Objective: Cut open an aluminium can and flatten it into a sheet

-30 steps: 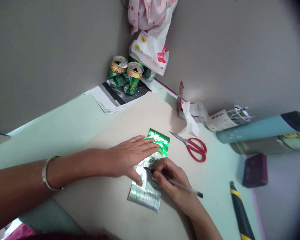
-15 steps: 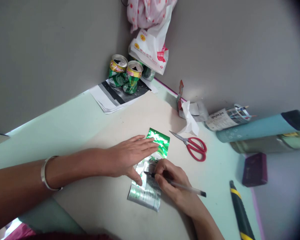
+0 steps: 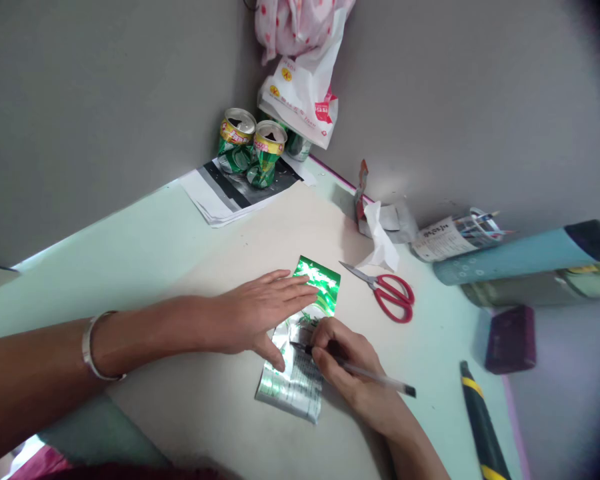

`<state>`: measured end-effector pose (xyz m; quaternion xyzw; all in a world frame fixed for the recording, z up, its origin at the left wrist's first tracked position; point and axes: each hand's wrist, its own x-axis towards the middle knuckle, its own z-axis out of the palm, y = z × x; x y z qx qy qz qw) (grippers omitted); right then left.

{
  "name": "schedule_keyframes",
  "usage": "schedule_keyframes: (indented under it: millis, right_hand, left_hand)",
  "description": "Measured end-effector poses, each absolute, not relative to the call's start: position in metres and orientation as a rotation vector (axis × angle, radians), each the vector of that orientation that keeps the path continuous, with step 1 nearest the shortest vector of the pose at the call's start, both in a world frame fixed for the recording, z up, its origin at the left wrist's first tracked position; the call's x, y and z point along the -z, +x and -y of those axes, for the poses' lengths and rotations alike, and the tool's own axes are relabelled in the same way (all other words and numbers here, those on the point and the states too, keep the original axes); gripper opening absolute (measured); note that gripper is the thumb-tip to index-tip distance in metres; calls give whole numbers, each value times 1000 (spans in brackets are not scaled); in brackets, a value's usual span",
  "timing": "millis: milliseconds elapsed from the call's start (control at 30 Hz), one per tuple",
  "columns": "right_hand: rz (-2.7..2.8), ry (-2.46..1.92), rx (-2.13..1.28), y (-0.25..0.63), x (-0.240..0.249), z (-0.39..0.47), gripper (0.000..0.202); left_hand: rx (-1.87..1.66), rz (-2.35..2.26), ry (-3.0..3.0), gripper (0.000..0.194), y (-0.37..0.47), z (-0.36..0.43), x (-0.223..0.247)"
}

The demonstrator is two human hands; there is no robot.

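A cut-open sheet of can metal (image 3: 291, 397), green at its far end and silver with print nearer me, lies on a beige board (image 3: 215, 407). Across its left side my left hand (image 3: 267, 310) rests flat, fingers spread, pressing on the sheet. My right hand (image 3: 353, 360) grips a pen (image 3: 380, 379) with a clear barrel and black end, its tip touching the silver part beside my left thumb. Scissors with red handles (image 3: 395, 297) lie open-bladed just right of the sheet's green end.
Two crumpled green cans (image 3: 265, 157) stand on papers (image 3: 220, 207) in the far corner, under a hanging white plastic bag (image 3: 300, 100). Along the right wall are a crumpled tissue (image 3: 380, 243), a pen holder (image 3: 443, 240), a blue bottle (image 3: 510, 253), a maroon box (image 3: 511, 339) and a black-and-yellow tool handle (image 3: 480, 420).
The pen tip has shifted very slightly to the right on the silver part, with my right hand following. My left hand stays in place on the sheet.
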<state>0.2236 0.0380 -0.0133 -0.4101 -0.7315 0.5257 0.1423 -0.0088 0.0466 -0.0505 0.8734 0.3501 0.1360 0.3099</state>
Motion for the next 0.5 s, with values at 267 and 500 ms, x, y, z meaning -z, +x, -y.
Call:
schedule_keyframes:
  millis: [267,500]
  right_hand:
    - [2110,-1171,-1506,224,12,-38,18]
    - [2111,-1169,-1509,225,13,-37,18]
  left_hand:
    - [-351,-929,2311,95,-9,-47,50]
    - [-337,-932,2319,95,-9,-47,48]
